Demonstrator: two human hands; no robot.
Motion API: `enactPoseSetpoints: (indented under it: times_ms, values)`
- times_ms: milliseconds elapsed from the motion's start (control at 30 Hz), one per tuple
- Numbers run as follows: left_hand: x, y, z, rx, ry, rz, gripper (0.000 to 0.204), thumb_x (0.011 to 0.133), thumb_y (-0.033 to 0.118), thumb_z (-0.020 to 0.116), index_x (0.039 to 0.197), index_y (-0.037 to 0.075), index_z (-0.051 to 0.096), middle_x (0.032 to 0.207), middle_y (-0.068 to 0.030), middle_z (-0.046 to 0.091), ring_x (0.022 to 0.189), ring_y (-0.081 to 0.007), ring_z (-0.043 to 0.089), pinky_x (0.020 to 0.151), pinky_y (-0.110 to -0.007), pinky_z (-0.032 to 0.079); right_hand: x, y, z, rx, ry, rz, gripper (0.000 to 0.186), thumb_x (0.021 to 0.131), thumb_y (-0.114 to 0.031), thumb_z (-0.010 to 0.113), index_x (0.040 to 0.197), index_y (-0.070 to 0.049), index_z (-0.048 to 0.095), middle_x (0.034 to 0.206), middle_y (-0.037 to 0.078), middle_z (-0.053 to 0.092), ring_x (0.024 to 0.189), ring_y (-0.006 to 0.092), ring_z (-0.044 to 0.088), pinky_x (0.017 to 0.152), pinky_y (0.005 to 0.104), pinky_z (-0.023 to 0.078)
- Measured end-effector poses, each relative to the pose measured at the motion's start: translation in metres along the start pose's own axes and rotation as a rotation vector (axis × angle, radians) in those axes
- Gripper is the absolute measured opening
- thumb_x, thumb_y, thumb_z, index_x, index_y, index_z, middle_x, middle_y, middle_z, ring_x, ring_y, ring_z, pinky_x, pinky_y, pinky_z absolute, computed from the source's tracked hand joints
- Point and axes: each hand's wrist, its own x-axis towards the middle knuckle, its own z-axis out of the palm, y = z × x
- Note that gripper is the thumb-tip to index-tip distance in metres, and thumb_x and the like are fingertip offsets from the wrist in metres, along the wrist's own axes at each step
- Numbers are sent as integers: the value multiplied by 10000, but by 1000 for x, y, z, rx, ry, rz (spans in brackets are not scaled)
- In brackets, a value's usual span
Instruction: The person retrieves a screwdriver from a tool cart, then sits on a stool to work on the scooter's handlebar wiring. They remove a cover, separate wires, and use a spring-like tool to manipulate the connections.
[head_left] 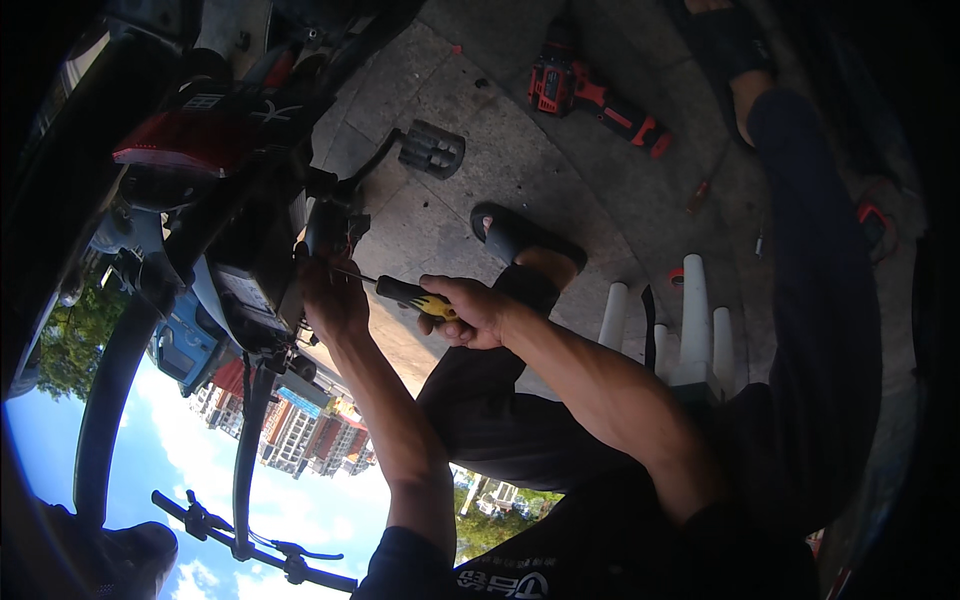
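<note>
My right hand point(470, 312) grips the black and yellow handle of a screwdriver point(400, 290). Its thin shaft runs left toward my other hand and the bike. My left hand point(335, 300) is closed at the dark bike point(230, 230), beside some thin wires point(355, 232). Whatever its fingertips pinch is hidden, and the screwdriver's tip cannot be made out there. Just above sits a crank with a black pedal point(432, 150). To the left is a red tail light point(175, 142).
A red and black cordless drill point(600, 100) lies on the paving, with a small red tool point(698, 195) and a red ring point(676, 277) farther right. White stool legs point(695, 310) stick up beside my right forearm. The bike's handlebar point(250, 545) is at lower left.
</note>
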Motion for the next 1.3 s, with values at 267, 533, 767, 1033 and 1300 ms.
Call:
enactPoseSetpoints:
  times_ms: [267, 533, 767, 1033, 1300]
  values:
    - [-2, 8, -11, -440, -261, -60, 465, 822, 139, 713, 1258, 19, 604, 1293, -221, 599, 1230, -371, 555, 1182, -653, 134, 9, 4, 2, -220, 32, -39, 539, 1027, -547, 421, 1151, -66, 631, 681, 23, 530, 422, 33, 320, 395, 175, 277]
    - [-7, 2, -3, -568, -360, 40, 854, 659, 382, 874, 1375, 52, 544, 1298, -170, 623, 1277, -384, 511, 1095, -568, 298, 15, 2, -2, -270, 101, -87, 509, 1000, -555, 477, 1120, -82, 621, 695, 19, 558, 419, 40, 362, 390, 184, 252]
    - [1, 8, -5, -869, -61, 60, 896, 611, 462, 909, 1346, 94, 553, 1316, -139, 605, 1210, -347, 555, 1036, -535, 403, 19, 5, 18, -419, 484, -221, 429, 967, -575, 531, 925, -148, 555, 670, 48, 568, 428, 89, 445, 362, 211, 270]
    - [18, -7, -8, -889, 11, 117, 655, 771, 406, 846, 1297, 120, 582, 1281, -68, 643, 1169, -272, 584, 1031, -466, 379, 7, -19, 13, -677, 483, -354, 532, 1007, -554, 465, 1079, -39, 579, 665, 69, 579, 429, 89, 455, 352, 186, 290]
    - [15, -9, -3, -863, 75, 143, 525, 813, 398, 805, 1232, 151, 606, 1179, -37, 673, 1032, -239, 607, 913, -424, 432, 20, -10, -7, -637, 301, -339, 565, 1007, -560, 482, 1125, -14, 570, 631, 53, 556, 411, 83, 445, 384, 192, 370]
